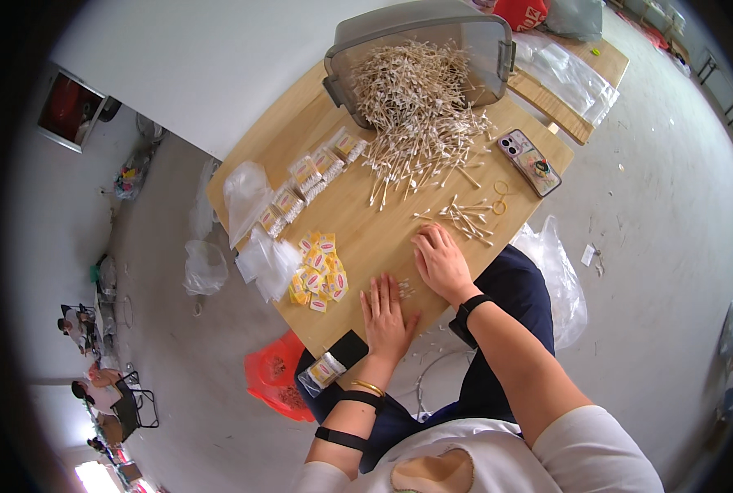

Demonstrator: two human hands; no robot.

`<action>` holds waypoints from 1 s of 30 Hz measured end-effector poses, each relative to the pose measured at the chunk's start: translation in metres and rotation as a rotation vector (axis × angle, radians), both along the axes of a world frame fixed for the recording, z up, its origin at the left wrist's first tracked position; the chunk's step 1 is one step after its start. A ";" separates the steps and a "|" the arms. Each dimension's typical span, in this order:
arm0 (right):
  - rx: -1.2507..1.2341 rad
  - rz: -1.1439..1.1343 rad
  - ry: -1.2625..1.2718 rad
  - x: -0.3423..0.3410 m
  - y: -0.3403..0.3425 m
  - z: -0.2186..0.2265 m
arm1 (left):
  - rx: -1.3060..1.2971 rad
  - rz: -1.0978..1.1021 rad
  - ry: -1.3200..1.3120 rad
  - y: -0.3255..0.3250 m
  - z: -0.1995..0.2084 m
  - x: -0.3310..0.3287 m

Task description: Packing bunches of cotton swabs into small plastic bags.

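My left hand (389, 320) lies palm down near the table's front edge, its fingers stretched out and slightly apart. To its right, my right hand (443, 261) rests on the wood with fingers together and a little bent; its palm is hidden. Between the two hands show a few white tips of cotton swabs (406, 287), partly covered. Just beyond my right fingers lies a loose scatter of cotton swabs (470, 220). A heap of small yellow-and-white cards (320, 273) sits left of my left hand. By my left wrist is a small clear packet of swabs (325, 371).
A tipped grey plastic bin (334, 62) spills a large pile of cotton swabs (420, 99) onto the table (358, 238). Packed swab bundles (305, 174) stand in a row beside clear bags (249, 193). A phone (531, 163) and yellow scissors (500, 197) lie at right.
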State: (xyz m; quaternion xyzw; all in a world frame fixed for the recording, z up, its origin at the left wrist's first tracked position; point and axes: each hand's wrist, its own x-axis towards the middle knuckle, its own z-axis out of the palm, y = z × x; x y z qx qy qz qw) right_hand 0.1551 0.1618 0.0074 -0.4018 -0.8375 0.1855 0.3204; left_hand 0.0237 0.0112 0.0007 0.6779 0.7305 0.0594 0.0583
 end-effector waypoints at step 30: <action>-0.481 0.097 0.566 -0.036 -0.066 -0.001 | 0.220 0.060 -0.446 -0.007 -0.008 -0.011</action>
